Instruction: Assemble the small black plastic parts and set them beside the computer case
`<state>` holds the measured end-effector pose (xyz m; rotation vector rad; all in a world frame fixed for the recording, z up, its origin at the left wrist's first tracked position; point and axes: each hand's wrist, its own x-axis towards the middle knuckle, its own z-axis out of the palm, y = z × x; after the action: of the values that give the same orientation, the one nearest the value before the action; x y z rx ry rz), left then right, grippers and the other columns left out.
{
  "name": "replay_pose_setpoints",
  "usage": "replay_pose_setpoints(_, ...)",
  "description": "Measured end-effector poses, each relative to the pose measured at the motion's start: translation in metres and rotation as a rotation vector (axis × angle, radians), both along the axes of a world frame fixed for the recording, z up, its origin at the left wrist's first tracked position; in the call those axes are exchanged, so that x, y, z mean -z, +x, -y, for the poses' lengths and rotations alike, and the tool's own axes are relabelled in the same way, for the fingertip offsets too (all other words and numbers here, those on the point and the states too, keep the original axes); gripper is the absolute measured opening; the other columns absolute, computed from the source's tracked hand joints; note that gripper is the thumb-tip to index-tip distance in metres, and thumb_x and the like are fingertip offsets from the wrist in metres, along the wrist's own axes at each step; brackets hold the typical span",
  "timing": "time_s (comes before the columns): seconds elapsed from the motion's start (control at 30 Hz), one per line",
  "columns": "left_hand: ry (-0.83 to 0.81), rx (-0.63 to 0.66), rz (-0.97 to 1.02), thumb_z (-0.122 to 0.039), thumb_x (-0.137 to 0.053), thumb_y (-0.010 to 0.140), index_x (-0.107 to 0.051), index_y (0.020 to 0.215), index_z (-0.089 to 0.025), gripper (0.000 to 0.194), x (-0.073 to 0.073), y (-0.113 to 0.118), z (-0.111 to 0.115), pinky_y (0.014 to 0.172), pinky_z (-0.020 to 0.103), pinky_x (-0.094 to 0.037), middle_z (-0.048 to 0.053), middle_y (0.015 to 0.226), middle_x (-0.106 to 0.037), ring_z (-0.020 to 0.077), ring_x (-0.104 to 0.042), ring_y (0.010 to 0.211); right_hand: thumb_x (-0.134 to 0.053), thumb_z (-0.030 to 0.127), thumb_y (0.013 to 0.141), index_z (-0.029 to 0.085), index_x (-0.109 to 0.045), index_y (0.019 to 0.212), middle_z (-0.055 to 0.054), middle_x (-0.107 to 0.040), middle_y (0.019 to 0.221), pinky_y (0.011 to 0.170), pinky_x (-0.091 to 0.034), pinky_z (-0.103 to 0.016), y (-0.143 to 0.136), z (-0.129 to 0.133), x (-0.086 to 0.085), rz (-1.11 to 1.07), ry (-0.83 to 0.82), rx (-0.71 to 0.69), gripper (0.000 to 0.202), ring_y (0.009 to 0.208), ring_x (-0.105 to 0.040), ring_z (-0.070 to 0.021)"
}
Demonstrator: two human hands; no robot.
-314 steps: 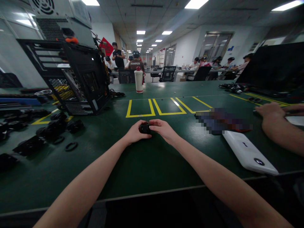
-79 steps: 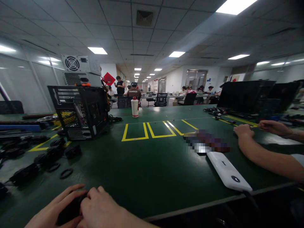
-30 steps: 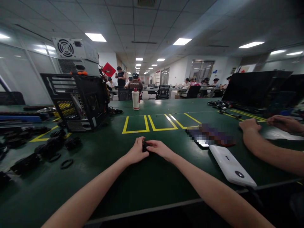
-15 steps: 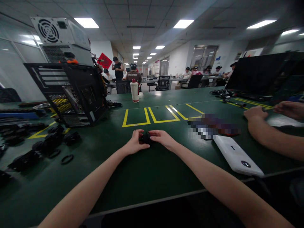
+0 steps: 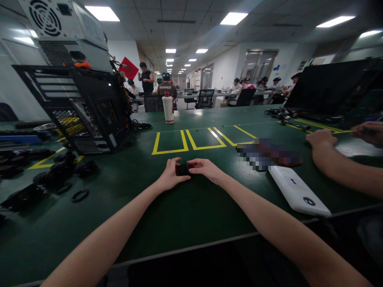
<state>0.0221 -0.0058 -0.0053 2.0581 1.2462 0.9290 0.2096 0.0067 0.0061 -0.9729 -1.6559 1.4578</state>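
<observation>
A small black part (image 5: 183, 169) is between my two hands, low over the green table (image 5: 179, 215). My left hand (image 5: 171, 175) grips it from the left, thumb below and fingers above. From the right, my right hand (image 5: 205, 167) pinches the same part with thumb and fingertips. Its details are too dark to make out. Beyond my hands, yellow tape outlines (image 5: 170, 151) mark the tabletop.
Several black parts (image 5: 62, 167) and a black ring (image 5: 80, 195) lie left, before an open computer case (image 5: 89, 107). A white cup (image 5: 168, 108) stands behind. Right are a white device (image 5: 299, 191), a dark monitor (image 5: 326, 87) and another person's hands (image 5: 321, 139).
The view has shifted slightly. My hands still hold the black part in nearly the same place. At the right, the other person's far hand has moved a little away from the near one.
</observation>
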Motion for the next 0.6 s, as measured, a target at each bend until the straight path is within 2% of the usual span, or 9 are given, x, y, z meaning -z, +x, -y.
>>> replay_pose_setpoints(0.1,0.005,-0.002,-0.009,-0.043,-0.065,0.061,-0.035,0.118,-0.02,0.069,0.0013,-0.0003,-0.0008,0.081,0.037,-0.046,0.006,0.105,-0.033,0.0197,-0.045,0.095,-0.065,0.014,0.063,0.017,-0.056,0.101,-0.004,-0.059,0.102,0.088,-0.041,-0.037,-0.0005,0.0049,-0.0031,-0.031,0.043,-0.008,0.039,0.095,-0.055,-0.0151)
replay_pose_setpoints(0.23,-0.005,0.018,-0.063,-0.042,-0.064,0.062,-0.031,0.125,-0.024,0.073,-0.0009,0.0008,-0.0011,0.082,0.039,-0.044,0.004,0.097,-0.033,0.0186,-0.045,0.09,-0.062,0.019,0.066,0.016,-0.057,0.097,-0.005,-0.06,0.1,0.088,-0.041,-0.037,-0.0027,0.0063,-0.0024,-0.048,0.074,0.024,0.031,0.094,-0.055,-0.0144)
replay_pose_setpoints(0.37,0.023,-0.009,-0.094,-0.04,-0.065,0.06,-0.04,0.121,-0.025,0.067,-0.003,0.0009,-0.001,0.084,0.042,-0.041,0.003,0.09,-0.035,0.0192,-0.043,0.088,-0.065,0.017,0.064,0.015,-0.054,0.105,-0.007,-0.06,0.1,0.089,-0.04,-0.037,-0.0043,0.0045,-0.0003,-0.046,-0.01,0.065,0.043,0.093,-0.056,-0.0154)
replay_pose_setpoints(0.47,-0.003,-0.008,-0.017,-0.037,-0.067,0.059,-0.042,0.118,-0.026,0.065,-0.0033,-0.0001,-0.0008,0.084,0.041,-0.042,0.003,0.092,-0.035,0.0182,-0.045,0.088,-0.066,0.015,0.062,0.013,-0.055,0.102,-0.007,-0.06,0.1,0.089,-0.041,-0.036,-0.0037,0.0059,-0.0025,-0.042,-0.035,0.004,0.041,0.093,-0.056,-0.0152)
replay_pose_setpoints(0.6,-0.056,0.011,0.081,-0.035,-0.067,0.06,-0.042,0.116,-0.027,0.062,-0.0043,-0.001,-0.0001,0.083,0.04,-0.044,0.003,0.098,-0.036,0.018,-0.048,0.09,-0.066,0.017,0.062,0.018,-0.053,0.103,-0.003,-0.06,0.097,0.087,-0.042,-0.036,-0.0028,0.0093,-0.0069,-0.045,0.039,-0.049,0.043,0.091,-0.056,-0.0141)
